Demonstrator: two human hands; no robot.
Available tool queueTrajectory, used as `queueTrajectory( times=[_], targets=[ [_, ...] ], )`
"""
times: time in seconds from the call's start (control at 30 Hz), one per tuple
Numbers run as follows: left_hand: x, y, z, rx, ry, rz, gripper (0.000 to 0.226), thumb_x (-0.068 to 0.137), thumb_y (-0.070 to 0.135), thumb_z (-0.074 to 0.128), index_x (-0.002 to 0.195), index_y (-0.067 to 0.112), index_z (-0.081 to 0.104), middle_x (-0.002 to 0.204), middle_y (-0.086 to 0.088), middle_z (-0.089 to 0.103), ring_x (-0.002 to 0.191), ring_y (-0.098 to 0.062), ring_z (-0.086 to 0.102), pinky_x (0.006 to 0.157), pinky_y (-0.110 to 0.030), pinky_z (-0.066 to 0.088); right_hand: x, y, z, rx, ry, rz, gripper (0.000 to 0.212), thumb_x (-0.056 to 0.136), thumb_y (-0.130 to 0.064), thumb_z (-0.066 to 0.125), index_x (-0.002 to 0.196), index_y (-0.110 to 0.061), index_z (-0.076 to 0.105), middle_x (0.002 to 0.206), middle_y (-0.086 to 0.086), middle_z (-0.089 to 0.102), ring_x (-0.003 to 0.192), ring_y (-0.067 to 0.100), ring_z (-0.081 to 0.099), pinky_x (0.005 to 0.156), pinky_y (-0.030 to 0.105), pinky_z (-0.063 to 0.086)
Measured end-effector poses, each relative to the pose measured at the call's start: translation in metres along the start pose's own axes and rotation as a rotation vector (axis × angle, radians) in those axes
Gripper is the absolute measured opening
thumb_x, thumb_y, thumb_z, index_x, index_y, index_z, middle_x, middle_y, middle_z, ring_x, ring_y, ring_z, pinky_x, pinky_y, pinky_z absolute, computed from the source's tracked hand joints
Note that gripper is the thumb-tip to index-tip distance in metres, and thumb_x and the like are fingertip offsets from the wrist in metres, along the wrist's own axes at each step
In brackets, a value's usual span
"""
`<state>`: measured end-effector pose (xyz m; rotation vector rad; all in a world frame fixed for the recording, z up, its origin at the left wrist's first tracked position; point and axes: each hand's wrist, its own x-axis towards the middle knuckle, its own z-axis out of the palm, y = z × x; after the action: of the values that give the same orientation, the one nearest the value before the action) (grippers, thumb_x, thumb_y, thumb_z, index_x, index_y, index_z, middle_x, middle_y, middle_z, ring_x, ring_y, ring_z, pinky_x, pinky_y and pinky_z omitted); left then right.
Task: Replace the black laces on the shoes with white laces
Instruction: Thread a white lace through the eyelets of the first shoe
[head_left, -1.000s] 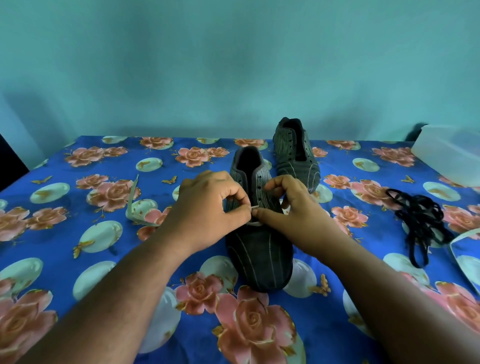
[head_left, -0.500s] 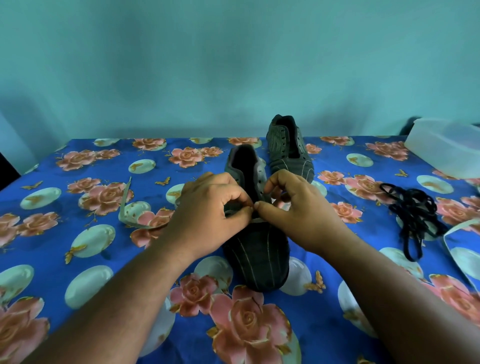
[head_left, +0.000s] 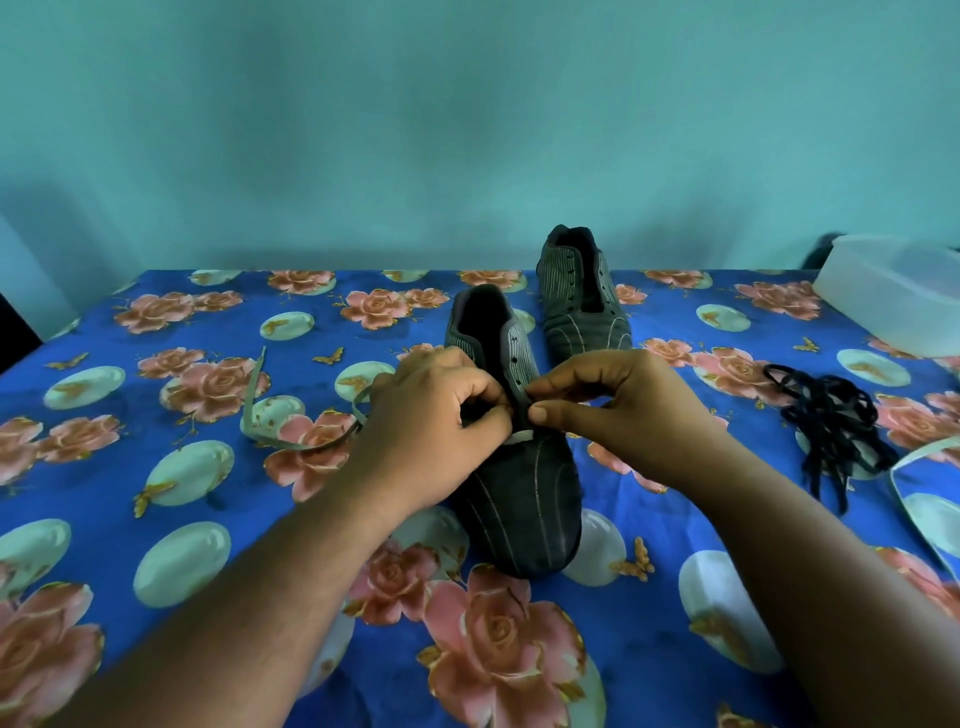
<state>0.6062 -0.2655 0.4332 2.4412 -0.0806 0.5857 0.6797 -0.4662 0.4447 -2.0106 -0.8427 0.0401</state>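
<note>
A dark striped shoe (head_left: 524, 499) stands in the middle of the table, toe toward me. A white lace (head_left: 519, 437) crosses its lowest eyelets. My left hand (head_left: 431, 431) pinches the lace at the shoe's left eyelet row; the lace's free end (head_left: 254, 400) trails off to the left over the cloth. My right hand (head_left: 618, 410) pinches at the right eyelet flap, thumb and fingers curled. A second dark shoe (head_left: 582, 296), without a lace, stands behind and to the right. The black laces (head_left: 831, 421) lie in a heap at the right.
A blue floral cloth (head_left: 156, 519) covers the table. A translucent plastic box (head_left: 898, 291) sits at the back right. Another white lace (head_left: 914, 462) curves along the right edge. A teal wall rises behind the table.
Both hands stayed at the near shoe's lower eyelets, with small finger movements working the white lace. The view shifted slightly.
</note>
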Motion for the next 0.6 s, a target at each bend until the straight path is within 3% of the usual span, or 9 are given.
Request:
queueTrajectory(
  times=[0.1, 0.27, 0.4, 0.5, 0.6],
  targets=[
    [0.000, -0.004, -0.002, -0.083, -0.091, 0.023, 0.008, 0.081, 0.048, 0.061, 0.076, 0.041, 0.064, 0.089, 0.021, 0.055, 0.095, -0.005, 0.050, 0.091, -0.045, 0.043, 0.000, 0.002, 0.000, 0.028, 0.007, -0.008, 0.028, 0.072, -0.043, 0.079, 0.095, -0.026, 0.081, 0.088, -0.012, 0.078, 0.086, 0.007, 0.073, 0.078, 0.021, 0.057],
    [0.002, -0.013, -0.008, -0.246, -0.173, -0.016, 0.012, 0.083, 0.041, 0.068, 0.083, 0.030, 0.074, 0.088, 0.018, 0.059, 0.098, -0.005, 0.057, 0.092, -0.036, 0.047, -0.001, 0.001, -0.002, 0.093, -0.006, -0.009, 0.015, 0.081, -0.014, 0.081, 0.096, -0.014, 0.082, 0.083, -0.008, 0.077, 0.063, -0.005, 0.067, 0.056, 0.006, 0.046],
    [0.003, -0.013, -0.011, -0.308, -0.182, -0.034, 0.005, 0.090, 0.023, 0.076, 0.085, 0.023, 0.076, 0.089, 0.008, 0.063, 0.093, -0.009, 0.060, 0.085, -0.029, 0.046, -0.002, -0.002, -0.001, 0.039, -0.018, -0.033, 0.018, 0.078, -0.026, 0.080, 0.096, -0.023, 0.081, 0.085, -0.012, 0.076, 0.073, -0.003, 0.070, 0.065, 0.007, 0.048],
    [0.002, -0.013, -0.010, -0.307, -0.143, -0.039, 0.006, 0.091, 0.019, 0.075, 0.085, 0.020, 0.075, 0.088, 0.005, 0.063, 0.092, -0.012, 0.059, 0.088, -0.030, 0.044, -0.004, -0.005, -0.006, 0.111, -0.041, 0.003, 0.017, 0.084, -0.008, 0.079, 0.100, -0.007, 0.080, 0.080, -0.003, 0.072, 0.048, -0.006, 0.061, 0.045, 0.004, 0.039],
    [0.002, -0.013, -0.009, -0.311, -0.143, -0.035, 0.007, 0.089, 0.028, 0.074, 0.085, 0.022, 0.075, 0.087, 0.006, 0.063, 0.090, -0.010, 0.059, 0.093, -0.031, 0.043, -0.006, -0.009, -0.008, 0.153, -0.050, 0.036, 0.017, 0.085, -0.002, 0.077, 0.102, -0.001, 0.078, 0.077, 0.001, 0.071, 0.042, -0.006, 0.056, 0.039, 0.004, 0.036]
  ],
)
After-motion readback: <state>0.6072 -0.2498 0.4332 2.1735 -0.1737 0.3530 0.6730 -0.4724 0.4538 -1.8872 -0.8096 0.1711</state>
